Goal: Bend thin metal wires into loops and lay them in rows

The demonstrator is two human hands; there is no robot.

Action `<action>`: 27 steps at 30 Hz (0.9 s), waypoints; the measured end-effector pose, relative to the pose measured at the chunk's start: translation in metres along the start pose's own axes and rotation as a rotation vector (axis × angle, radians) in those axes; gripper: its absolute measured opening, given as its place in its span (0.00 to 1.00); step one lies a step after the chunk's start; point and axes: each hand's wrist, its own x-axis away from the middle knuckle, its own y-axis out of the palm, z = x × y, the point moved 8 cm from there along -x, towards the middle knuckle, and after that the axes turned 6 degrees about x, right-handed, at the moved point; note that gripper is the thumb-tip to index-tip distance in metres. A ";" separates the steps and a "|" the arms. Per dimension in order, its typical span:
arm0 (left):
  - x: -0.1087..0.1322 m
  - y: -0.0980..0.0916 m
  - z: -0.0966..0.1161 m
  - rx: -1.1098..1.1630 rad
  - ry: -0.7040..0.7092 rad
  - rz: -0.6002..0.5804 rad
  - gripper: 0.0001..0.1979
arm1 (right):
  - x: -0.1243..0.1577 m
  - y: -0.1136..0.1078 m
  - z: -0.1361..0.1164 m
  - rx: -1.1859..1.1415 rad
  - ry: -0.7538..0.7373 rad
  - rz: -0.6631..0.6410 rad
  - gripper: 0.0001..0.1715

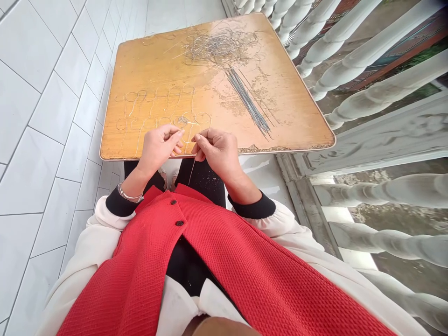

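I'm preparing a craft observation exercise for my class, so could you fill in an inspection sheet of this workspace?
Surface: yellow-brown tabletop, stained toward the right, chipped along the near edge.
Job's things: bundle of straight grey wires, lying right of centre; looped wire pieces, in rough rows at left.
Clutter: tangled wire heap near the far edge; small wire clump among the loops.
Grips: right hand pinches a thin wire that hangs below its fingers; left hand has curled fingers, contents too small to tell.
Cables: nothing seen.
Surroundings: white tiles at left, white balusters at right.
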 end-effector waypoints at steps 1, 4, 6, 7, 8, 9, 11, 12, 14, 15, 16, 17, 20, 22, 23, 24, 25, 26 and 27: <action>-0.001 0.001 0.000 0.010 -0.009 -0.003 0.10 | 0.000 0.000 0.001 -0.011 0.011 -0.012 0.27; -0.006 0.003 0.000 0.032 -0.019 0.007 0.11 | 0.002 -0.001 0.006 -0.040 0.032 -0.046 0.30; -0.008 0.002 0.000 0.040 -0.013 0.033 0.12 | 0.005 -0.002 0.011 -0.065 0.052 -0.072 0.29; -0.009 0.001 0.000 0.043 -0.009 0.047 0.12 | 0.007 -0.003 0.014 -0.083 0.066 -0.082 0.29; -0.010 0.000 0.000 0.046 -0.005 0.058 0.12 | 0.008 -0.003 0.017 -0.103 0.083 -0.090 0.28; -0.011 -0.001 -0.001 0.049 -0.001 0.068 0.12 | 0.010 -0.004 0.019 -0.123 0.101 -0.097 0.27; -0.012 -0.002 -0.003 0.054 0.005 0.079 0.13 | 0.012 -0.005 0.023 -0.156 0.130 -0.104 0.24; -0.012 -0.002 -0.004 0.058 0.009 0.084 0.13 | 0.012 -0.004 0.024 -0.168 0.140 -0.104 0.23; -0.012 -0.002 -0.006 0.069 0.018 0.096 0.12 | 0.013 -0.003 0.025 -0.185 0.149 -0.106 0.22; -0.012 -0.002 -0.007 0.075 0.021 0.103 0.12 | 0.013 -0.002 0.024 -0.191 0.148 -0.104 0.22; -0.012 -0.001 -0.008 0.081 0.021 0.111 0.12 | 0.012 -0.001 0.023 -0.197 0.145 -0.098 0.23; -0.011 0.000 -0.009 0.088 0.021 0.117 0.11 | 0.012 0.000 0.022 -0.200 0.138 -0.086 0.23; -0.009 0.004 -0.011 0.109 0.021 0.125 0.11 | 0.009 0.000 0.018 -0.187 0.092 -0.029 0.24; -0.007 0.007 -0.013 0.116 0.019 0.110 0.11 | 0.007 -0.001 0.014 -0.163 0.060 0.002 0.24; -0.006 0.008 -0.014 0.111 0.012 0.094 0.11 | 0.006 -0.001 0.012 -0.149 0.052 0.011 0.24; -0.005 0.009 -0.015 0.098 0.002 0.072 0.10 | 0.006 -0.002 0.011 -0.137 0.051 0.018 0.24; -0.005 0.009 -0.016 0.076 -0.002 0.044 0.08 | 0.005 -0.002 0.011 -0.131 0.058 0.021 0.24; -0.004 0.008 -0.015 0.044 0.007 0.011 0.05 | 0.005 -0.003 0.011 -0.134 0.071 0.018 0.23; -0.004 0.007 -0.012 0.004 0.031 -0.027 0.06 | 0.004 -0.003 0.012 -0.146 0.086 0.008 0.22</action>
